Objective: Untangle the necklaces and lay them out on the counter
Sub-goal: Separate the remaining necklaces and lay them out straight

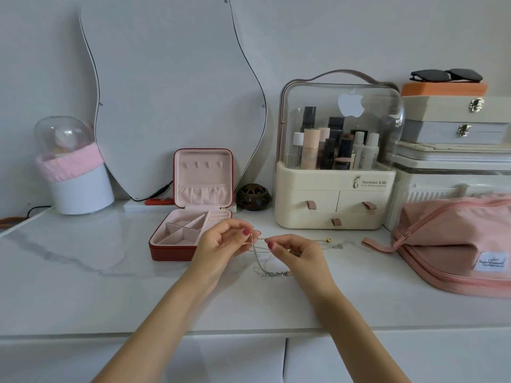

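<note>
A tangle of thin silver and gold necklaces (265,264) hangs between my hands just above the white marble counter (96,286). My left hand (221,241) pinches the chains at the upper left, near a small gold clasp. My right hand (298,252) pinches a strand a short way to the right, so a short piece is stretched between the two. Loops of chain droop onto the counter below. One strand trails right past a gold bead (328,240) to a silver end (338,246) lying on the counter.
An open red jewellery box (177,251) with pink lining stands left of my hands. Behind are a wavy mirror (171,92), a dark round pot (253,196) and a cream cosmetics organiser (331,200). A pink zipped bag (453,247) lies at the right.
</note>
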